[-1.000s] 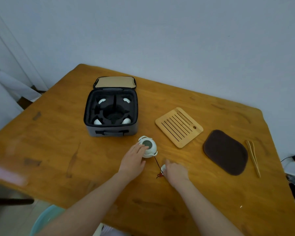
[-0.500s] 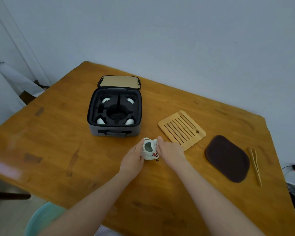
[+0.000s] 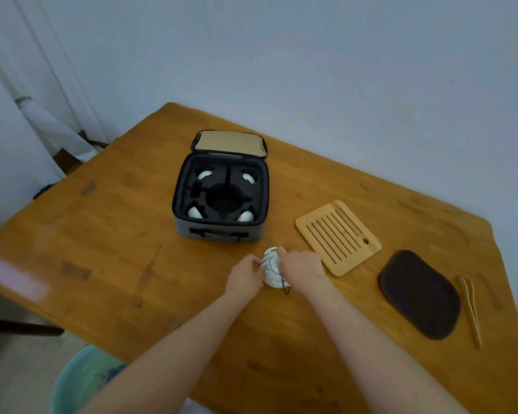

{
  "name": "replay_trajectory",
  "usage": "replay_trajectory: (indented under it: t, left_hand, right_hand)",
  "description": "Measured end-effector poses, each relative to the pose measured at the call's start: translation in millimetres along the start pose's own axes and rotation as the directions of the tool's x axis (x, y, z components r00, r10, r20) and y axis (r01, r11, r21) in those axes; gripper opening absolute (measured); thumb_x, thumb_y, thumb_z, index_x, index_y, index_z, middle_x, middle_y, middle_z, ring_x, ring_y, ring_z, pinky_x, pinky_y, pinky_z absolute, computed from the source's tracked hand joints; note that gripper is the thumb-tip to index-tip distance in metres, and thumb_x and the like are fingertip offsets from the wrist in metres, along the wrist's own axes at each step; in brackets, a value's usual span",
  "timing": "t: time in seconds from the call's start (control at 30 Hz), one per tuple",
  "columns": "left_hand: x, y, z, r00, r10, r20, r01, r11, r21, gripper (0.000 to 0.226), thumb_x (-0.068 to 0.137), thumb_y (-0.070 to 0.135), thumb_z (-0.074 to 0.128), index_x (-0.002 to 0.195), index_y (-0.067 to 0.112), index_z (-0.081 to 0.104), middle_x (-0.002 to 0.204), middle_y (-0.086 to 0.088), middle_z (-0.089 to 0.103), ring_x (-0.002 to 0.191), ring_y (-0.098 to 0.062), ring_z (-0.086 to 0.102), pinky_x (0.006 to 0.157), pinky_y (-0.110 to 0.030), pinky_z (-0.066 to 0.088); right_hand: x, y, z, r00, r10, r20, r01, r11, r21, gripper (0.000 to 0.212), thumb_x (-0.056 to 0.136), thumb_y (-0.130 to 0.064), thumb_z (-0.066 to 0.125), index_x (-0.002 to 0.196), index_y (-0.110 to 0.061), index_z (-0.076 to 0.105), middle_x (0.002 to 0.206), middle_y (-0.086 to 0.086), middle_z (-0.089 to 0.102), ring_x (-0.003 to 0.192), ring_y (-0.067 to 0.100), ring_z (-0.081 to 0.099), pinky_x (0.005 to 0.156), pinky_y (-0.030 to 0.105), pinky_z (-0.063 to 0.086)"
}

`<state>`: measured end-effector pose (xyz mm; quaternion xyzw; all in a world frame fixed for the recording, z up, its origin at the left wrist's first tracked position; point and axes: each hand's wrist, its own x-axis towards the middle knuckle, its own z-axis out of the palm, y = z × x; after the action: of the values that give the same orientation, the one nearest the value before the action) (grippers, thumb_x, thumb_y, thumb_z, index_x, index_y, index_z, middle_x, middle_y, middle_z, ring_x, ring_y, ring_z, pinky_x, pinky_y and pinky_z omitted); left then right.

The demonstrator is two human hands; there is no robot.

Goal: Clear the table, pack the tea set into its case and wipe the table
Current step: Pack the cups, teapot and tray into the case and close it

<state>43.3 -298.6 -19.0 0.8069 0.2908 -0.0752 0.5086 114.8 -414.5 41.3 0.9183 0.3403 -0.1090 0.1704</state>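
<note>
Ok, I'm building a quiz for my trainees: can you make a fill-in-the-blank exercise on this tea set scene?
1. The open case holds ____ white cups in its corner slots.
2. The case's centre slot is ____.
3. The left hand and right hand hold the teapot in ____ of the case.
4. The tongs lie beside the ____ mat.
Missing words: four; empty; front; brown.

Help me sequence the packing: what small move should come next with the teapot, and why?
Probably lift the teapot toward the centre well of the case. The left hand and right hand both grip it on the table just before the open case; four cups fill the corner slots, and the well looks empty.
</note>
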Motion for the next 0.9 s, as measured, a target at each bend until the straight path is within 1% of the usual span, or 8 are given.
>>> replay_trajectory:
  t: [0.1,0.23,0.37,0.47,0.57,0.67,0.8,0.9]
  left_hand:
    - [4,4,-4,0.995,-0.094,0.035,0.096,0.993,-0.069,0.009,0.097,0.023,0.051,0.102,0.018,0.057,0.089,-0.001,0.068,0.079,-0.017,0.067,0.074,-0.037,0.06]
    - [5,8,-10,0.991,-0.084,0.107,0.08,0.996,0.034,0.017,0.099,0.03,0.048,0.097,0.016,0.058,0.088,-0.001,0.068,0.075,-0.016,0.065,0.07,-0.032,0.059]
    - [6,6,-12,0.993,-0.047,0.107,0.035,0.994,0.108,0.016,0.098,0.033,0.048,0.104,0.02,0.057,0.092,0.001,0.067,0.08,-0.016,0.065,0.075,-0.035,0.058]
    - [4,3,-11,0.993,0.019,0.114,-0.026,0.998,0.061,0.019,0.097,0.03,0.047,0.114,0.025,0.054,0.104,0.005,0.063,0.091,-0.015,0.061,0.08,-0.036,0.055]
    - [-3,4,-10,0.986,0.07,0.153,-0.062,0.996,-0.061,0.025,0.099,0.021,0.038,0.121,0.025,0.05,0.115,0.007,0.059,0.094,-0.013,0.057,0.082,-0.032,0.052]
    - [-7,5,-8,0.969,0.066,0.236,-0.025,0.985,-0.173,0.03,0.099,0.024,0.04,0.129,0.03,0.043,0.117,0.014,0.054,0.101,-0.017,0.058,0.086,-0.036,0.051]
    - [-2,3,-7,0.96,0.093,0.265,-0.059,0.989,-0.136,0.059,0.084,0.023,0.064,0.137,0.029,0.039,0.124,0.014,0.053,0.108,-0.012,0.055,0.09,-0.032,0.05]
    - [2,11,-6,0.953,0.008,0.302,0.066,0.97,-0.234,0.056,0.086,0.013,0.058,0.137,0.028,0.04,0.115,0.014,0.053,0.101,-0.011,0.056,0.078,-0.025,0.05]
  right_hand:
    - [2,-2,-1,0.999,-0.004,0.037,0.003,1.0,0.027,0.028,0.098,-0.009,0.041,0.125,-0.014,0.043,0.101,0.005,0.062,0.067,0.022,0.047,0.044,0.028,0.025]
    - [3,-1,-2,0.999,0.009,0.047,-0.013,0.995,0.097,0.034,0.097,-0.008,0.042,0.131,-0.014,0.04,0.103,0.006,0.062,0.071,0.023,0.048,0.045,0.028,0.026]
    - [-1,2,8,0.992,0.127,-0.019,-0.115,0.942,0.315,0.026,0.103,-0.035,0.038,0.12,-0.017,0.046,0.1,0.003,0.061,0.082,0.024,0.059,0.056,0.031,0.038]
    - [-5,6,18,0.968,0.252,0.0,-0.21,0.808,0.551,0.036,0.1,-0.046,0.042,0.127,-0.023,0.046,0.116,-0.001,0.056,0.096,0.021,0.059,0.067,0.032,0.042]
    - [-10,6,30,0.983,0.16,0.092,-0.178,0.69,0.701,0.061,0.091,-0.044,0.06,0.143,-0.026,0.035,0.136,-0.001,0.047,0.117,0.02,0.051,0.089,0.035,0.046]
    - [-16,1,41,0.982,0.059,0.182,-0.184,0.557,0.81,0.1,0.08,-0.032,0.076,0.155,-0.027,0.011,0.152,0.001,0.029,0.136,0.021,0.035,0.109,0.037,0.036]
    - [-12,-9,55,0.969,0.203,0.141,-0.234,0.568,0.789,0.108,0.075,-0.033,0.081,0.155,-0.028,0.009,0.147,0.003,0.037,0.133,0.022,0.039,0.106,0.037,0.039]
    - [-7,-17,61,0.955,0.282,0.096,-0.25,0.581,0.775,0.102,0.074,-0.044,0.078,0.152,-0.027,0.016,0.139,0.002,0.044,0.127,0.021,0.043,0.096,0.035,0.045]
